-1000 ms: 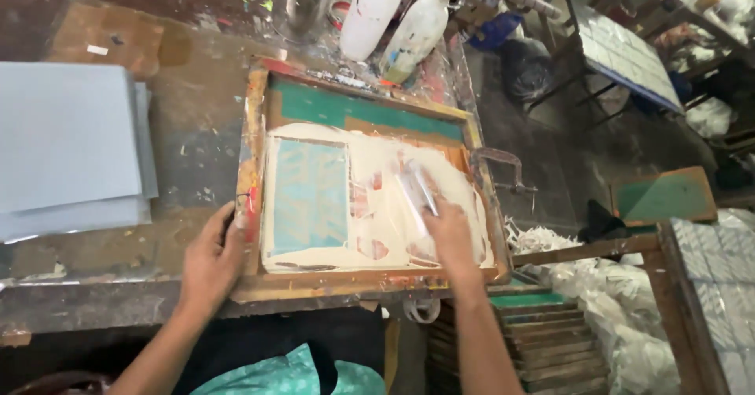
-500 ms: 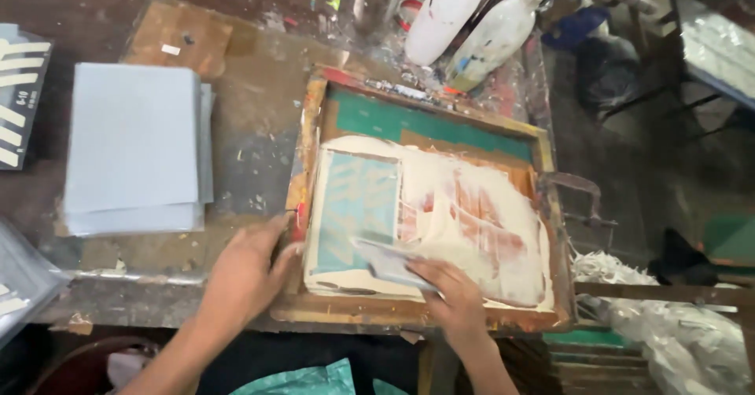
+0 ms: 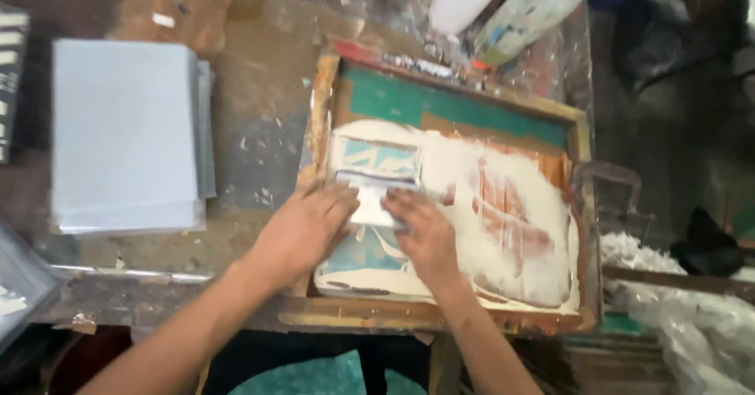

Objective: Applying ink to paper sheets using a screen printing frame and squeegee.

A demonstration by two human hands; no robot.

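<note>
Squeegee work filled the middle of my view: a flat, pale, paint-smeared squeegee blade [image 3: 376, 200] lay across the teal printed patch of a wooden-framed printing screen [image 3: 578, 230], and I had both hands pressed on it. My left hand [image 3: 303, 228] gripped its left end, fingers curled narrow over the top edge and holding it down. My right hand [image 3: 429, 234] clamped the right end the same way, fingers bent over the blade. Thick white ink [image 3: 487, 206] spread to the right of my right hand, streaked with reddish-brown where the mesh showed through. Beyond my fingertips ran a green taped band [image 3: 440, 112] along the far side of the screen. Past that, at the far edge of the stained wooden workbench [image 3: 259, 143], two white plastic bottles [image 3: 511, 2] lay tilted; I could not tell what they held. Well to the left of my left hand sat a squared stack of pale blue-grey sheets [image 3: 126, 135], apart from the screen frame.
</note>
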